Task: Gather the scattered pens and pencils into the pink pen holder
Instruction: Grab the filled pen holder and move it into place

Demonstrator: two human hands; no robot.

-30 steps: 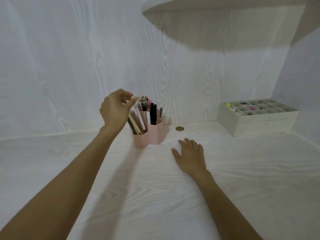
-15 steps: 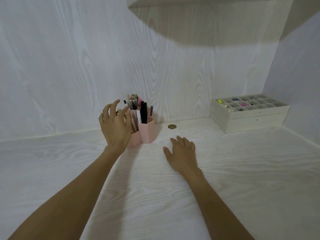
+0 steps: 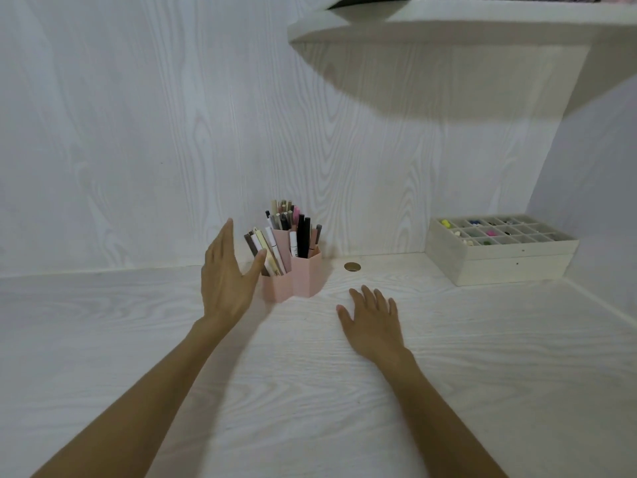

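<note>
Since a second ago the left hand (image 3: pixel 225 281) has let go above the pens (image 3: pixel 282 236) and dropped beside the holder (image 3: pixel 293 277), grip spread and empty. Right hand (image 3: pixel 370 322) lies flat on the desk (image 3: pixel 310 391). I'd nudge leaning pens upright gently, steadying the holder.

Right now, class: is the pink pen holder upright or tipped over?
Upright. The pink pen holder stands on its base on the desk, with pens and pencils sticking up from it.
</note>
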